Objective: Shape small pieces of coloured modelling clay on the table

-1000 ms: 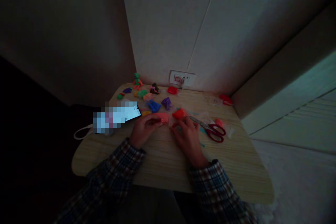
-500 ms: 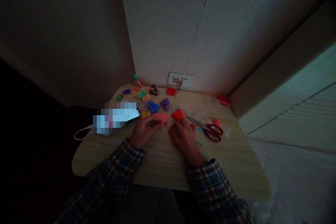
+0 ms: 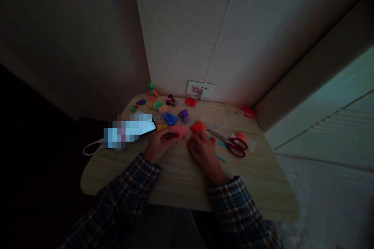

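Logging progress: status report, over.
Left grip at claylike pink lump; right grip near claylike orange-red lump; holds unclear. Red-handled metal scissors close, right side.

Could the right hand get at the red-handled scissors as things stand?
Probably yes: the scissors lie just beside the right hand, handle end uncovered, though whether that hand holds something is unclear.
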Motion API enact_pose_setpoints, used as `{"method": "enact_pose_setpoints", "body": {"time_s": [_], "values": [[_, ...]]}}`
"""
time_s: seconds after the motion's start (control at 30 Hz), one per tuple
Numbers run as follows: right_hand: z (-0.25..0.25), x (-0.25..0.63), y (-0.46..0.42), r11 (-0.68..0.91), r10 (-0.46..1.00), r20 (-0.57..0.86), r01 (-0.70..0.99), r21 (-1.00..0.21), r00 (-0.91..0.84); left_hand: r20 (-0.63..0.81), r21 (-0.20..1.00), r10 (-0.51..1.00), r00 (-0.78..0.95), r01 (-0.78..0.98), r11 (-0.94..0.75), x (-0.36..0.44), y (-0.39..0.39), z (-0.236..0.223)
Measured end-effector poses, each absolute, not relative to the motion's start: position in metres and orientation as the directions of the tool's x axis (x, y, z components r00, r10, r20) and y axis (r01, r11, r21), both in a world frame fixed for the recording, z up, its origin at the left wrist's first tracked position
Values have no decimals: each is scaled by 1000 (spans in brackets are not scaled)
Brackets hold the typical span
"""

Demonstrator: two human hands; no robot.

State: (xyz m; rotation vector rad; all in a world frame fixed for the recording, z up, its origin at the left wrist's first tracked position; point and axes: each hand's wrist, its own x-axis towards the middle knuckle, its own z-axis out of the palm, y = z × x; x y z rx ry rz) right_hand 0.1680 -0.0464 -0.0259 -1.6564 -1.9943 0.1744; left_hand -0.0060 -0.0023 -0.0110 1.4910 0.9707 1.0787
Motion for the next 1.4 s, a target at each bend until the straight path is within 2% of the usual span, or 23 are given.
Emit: {"method": "enact_pose_setpoints", "body": {"time_s": [0.6, 1.0, 1.17, 1.27, 1.4], "values": [[-28, 168, -47, 295, 919, 366, 875, -385, -149, 176, 972, 941, 289, 101, -213, -5, -5, -5], [-21, 168, -49, 278, 924, 364, 862, -424, -119, 190, 965, 937, 293, 122, -234, -6, -3, -11], [-14, 167, -51, 316, 901, 421, 823, -472, -104, 231, 942, 925, 301, 169, -290, -4, -5, -11], [-11, 165, -54, 382, 886, 438, 774, -506, -151, 269, 911, 909, 319, 223, -348, -2, -8, -11], [-11, 164, -55, 428, 878, 425, 758, -493, -220, 310, 863, 878, 365, 281, -421, 1, -11, -11]]}}
